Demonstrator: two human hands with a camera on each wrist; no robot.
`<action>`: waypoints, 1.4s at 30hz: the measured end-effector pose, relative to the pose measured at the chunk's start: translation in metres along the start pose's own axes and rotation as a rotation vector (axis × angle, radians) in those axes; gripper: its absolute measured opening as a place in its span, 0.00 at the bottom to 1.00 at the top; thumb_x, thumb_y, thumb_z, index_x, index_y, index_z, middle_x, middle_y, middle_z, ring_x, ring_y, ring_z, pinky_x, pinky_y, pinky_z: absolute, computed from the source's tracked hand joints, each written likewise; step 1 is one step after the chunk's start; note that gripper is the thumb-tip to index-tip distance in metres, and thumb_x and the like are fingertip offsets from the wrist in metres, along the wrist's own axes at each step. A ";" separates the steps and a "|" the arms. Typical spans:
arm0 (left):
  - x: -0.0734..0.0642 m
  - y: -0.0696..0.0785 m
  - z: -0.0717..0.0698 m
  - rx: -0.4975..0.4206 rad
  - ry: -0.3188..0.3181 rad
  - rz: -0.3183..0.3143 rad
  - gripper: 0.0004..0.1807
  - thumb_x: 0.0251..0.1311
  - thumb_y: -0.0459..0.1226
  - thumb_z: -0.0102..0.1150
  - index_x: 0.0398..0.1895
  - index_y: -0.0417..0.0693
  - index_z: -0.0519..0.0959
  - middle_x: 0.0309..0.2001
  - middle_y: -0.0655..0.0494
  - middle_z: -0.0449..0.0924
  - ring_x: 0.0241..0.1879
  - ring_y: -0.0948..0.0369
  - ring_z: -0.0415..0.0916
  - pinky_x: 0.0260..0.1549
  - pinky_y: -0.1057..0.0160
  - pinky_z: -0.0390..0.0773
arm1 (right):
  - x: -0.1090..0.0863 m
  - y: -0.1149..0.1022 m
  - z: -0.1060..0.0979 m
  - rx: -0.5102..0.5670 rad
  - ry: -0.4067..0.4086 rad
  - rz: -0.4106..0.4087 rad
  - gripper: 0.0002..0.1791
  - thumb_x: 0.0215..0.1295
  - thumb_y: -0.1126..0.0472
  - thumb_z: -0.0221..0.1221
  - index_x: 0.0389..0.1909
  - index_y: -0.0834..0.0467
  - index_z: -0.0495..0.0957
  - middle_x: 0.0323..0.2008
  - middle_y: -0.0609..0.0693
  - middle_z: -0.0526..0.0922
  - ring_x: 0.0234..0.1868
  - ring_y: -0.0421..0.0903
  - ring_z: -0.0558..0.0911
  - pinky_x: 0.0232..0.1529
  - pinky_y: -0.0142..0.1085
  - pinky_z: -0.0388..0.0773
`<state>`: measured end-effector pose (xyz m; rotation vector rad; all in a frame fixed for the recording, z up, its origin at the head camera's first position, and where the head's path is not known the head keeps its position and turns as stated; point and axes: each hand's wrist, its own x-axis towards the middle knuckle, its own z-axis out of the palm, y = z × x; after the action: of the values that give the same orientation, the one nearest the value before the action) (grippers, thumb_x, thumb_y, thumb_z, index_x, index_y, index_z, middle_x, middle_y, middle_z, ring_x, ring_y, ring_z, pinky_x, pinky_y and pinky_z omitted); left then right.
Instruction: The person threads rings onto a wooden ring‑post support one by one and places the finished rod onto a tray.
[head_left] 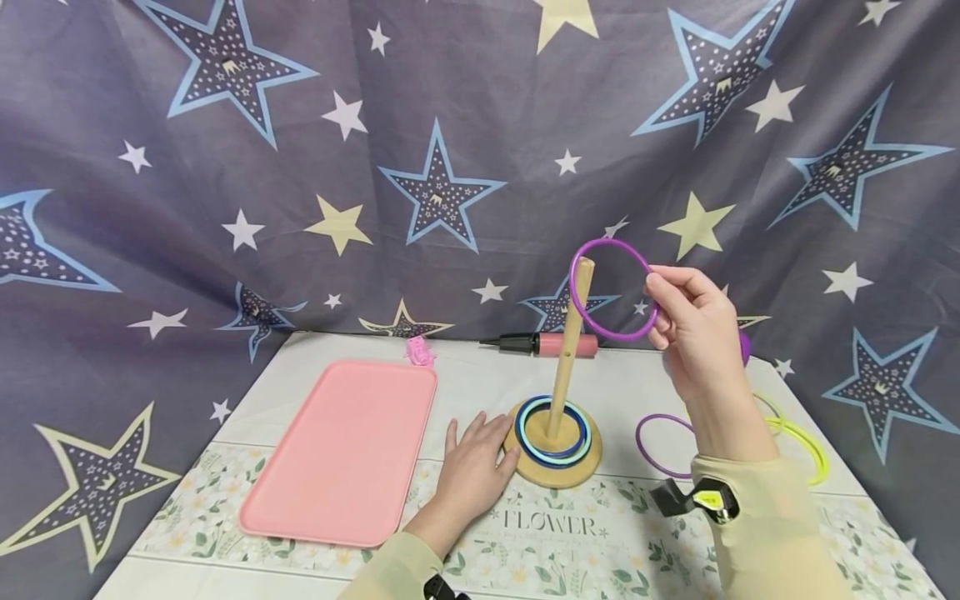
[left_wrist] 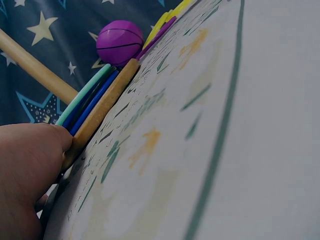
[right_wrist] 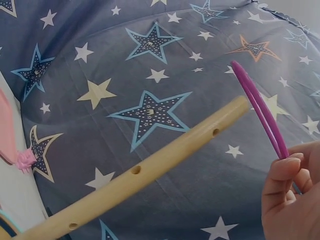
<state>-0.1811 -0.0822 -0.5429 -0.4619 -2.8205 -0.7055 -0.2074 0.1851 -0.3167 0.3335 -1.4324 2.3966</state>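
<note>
My right hand (head_left: 701, 333) pinches a thin purple ring (head_left: 626, 336) between thumb and fingers, raised at the top of a wooden post (head_left: 572, 329). Seen from the right wrist, the ring (right_wrist: 241, 74) is tilted nearly edge-on just beyond the post's tip. The post stands upright on a round wooden base (head_left: 555, 480). Around its foot lie a mint ring (left_wrist: 85, 95) and blue rings (left_wrist: 95, 109). My left hand (head_left: 472, 467) rests at the base's left edge, fingers extended, with its thumb against the rim in the left wrist view.
A pink tray (head_left: 337, 450) lies on the left. Behind are a small pink toy (head_left: 420, 352) and a red-and-black hand pump (head_left: 566, 344). To the right lie another purple ring (head_left: 638, 440), yellow rings (head_left: 823, 462) and a purple ball (left_wrist: 119, 42). A star-patterned curtain (head_left: 450, 83) hangs behind the table.
</note>
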 end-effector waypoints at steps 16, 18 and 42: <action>-0.001 -0.001 0.002 0.013 -0.008 -0.002 0.29 0.82 0.49 0.59 0.80 0.48 0.76 0.77 0.52 0.77 0.82 0.44 0.63 0.81 0.27 0.45 | -0.003 0.031 0.001 -0.058 0.035 0.071 0.05 0.79 0.69 0.65 0.45 0.57 0.87 0.29 0.47 0.84 0.19 0.36 0.69 0.16 0.23 0.67; -0.001 0.000 0.002 0.010 -0.010 -0.001 0.30 0.82 0.49 0.59 0.79 0.47 0.76 0.77 0.52 0.76 0.82 0.44 0.63 0.81 0.27 0.45 | -0.005 0.035 0.000 -0.067 0.044 0.081 0.06 0.79 0.69 0.65 0.45 0.56 0.87 0.29 0.46 0.84 0.20 0.36 0.69 0.16 0.23 0.67; 0.000 0.001 -0.001 0.006 0.004 -0.002 0.29 0.82 0.48 0.59 0.79 0.47 0.76 0.77 0.52 0.77 0.81 0.43 0.64 0.81 0.27 0.45 | -0.035 0.092 -0.021 -0.185 0.144 0.225 0.04 0.81 0.68 0.63 0.47 0.57 0.84 0.32 0.45 0.81 0.22 0.35 0.70 0.18 0.24 0.67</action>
<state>-0.1802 -0.0816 -0.5419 -0.4557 -2.8197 -0.6969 -0.2118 0.1576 -0.4140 -0.0477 -1.6846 2.3751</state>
